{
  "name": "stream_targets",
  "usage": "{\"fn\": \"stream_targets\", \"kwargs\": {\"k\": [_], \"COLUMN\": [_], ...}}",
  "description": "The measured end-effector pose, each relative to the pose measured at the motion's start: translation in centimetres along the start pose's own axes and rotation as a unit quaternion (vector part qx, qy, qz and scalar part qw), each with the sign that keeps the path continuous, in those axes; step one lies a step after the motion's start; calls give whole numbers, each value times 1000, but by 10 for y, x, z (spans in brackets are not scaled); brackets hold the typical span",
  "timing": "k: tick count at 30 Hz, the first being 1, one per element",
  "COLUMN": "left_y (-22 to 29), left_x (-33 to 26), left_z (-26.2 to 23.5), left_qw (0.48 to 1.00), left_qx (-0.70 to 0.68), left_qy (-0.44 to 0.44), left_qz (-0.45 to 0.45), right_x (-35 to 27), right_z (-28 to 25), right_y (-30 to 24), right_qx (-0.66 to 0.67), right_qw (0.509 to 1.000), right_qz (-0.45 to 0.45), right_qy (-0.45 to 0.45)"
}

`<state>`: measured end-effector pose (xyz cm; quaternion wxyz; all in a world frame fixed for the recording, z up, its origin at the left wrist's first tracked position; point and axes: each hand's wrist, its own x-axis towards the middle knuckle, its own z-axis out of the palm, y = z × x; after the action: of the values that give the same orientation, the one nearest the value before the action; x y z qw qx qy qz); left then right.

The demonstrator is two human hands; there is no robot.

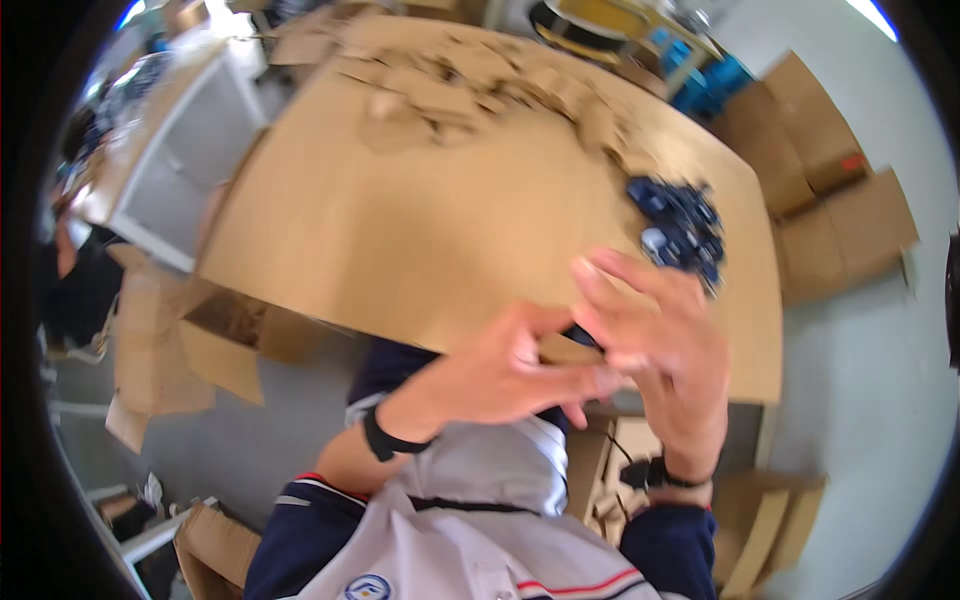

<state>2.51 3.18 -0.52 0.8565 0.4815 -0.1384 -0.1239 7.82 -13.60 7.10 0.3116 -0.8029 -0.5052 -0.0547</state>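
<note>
Both my hands are raised close together over the near edge of the wooden table. My left hand points right, its thumb and forefinger stretched apart. Facing it is my right hand, bent at the knuckles and smeared by motion. A small dark piece shows between the hands; its kind and whether either hand grips it are unclear. Just beyond my right hand lies a pile of dark blue and black small parts. Dark bands circle both my wrists.
Torn brown cardboard pieces lie along the table's far side. An open carton stands at the left, and stacked cartons line the right wall. Below the table's right front is an open box. Another person is at the far left.
</note>
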Motion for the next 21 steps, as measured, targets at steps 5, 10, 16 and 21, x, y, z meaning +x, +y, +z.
{"fn": "stream_targets", "kwargs": {"k": [5, 10, 16, 21], "left_y": [-5, -32, -44, -28], "left_x": [-4, -3, -1, 3], "left_z": [-11, -21, -38, -24], "left_qw": [995, 988, 963, 999], "left_qx": [63, 150, 253, 12], "left_qy": [-62, -40, -93, -47], "left_qz": [-55, -18, 22, 6], "right_x": [-25, -36, -37, -61], "right_z": [12, 29, 30, 27], "right_y": [2, -15, -7, 23], "right_qx": [-81, -39, 61, 29], "right_qw": [995, 997, 985, 992], "right_qz": [-57, 53, 159, 94], "right_qy": [21, 37, -7, 81]}}
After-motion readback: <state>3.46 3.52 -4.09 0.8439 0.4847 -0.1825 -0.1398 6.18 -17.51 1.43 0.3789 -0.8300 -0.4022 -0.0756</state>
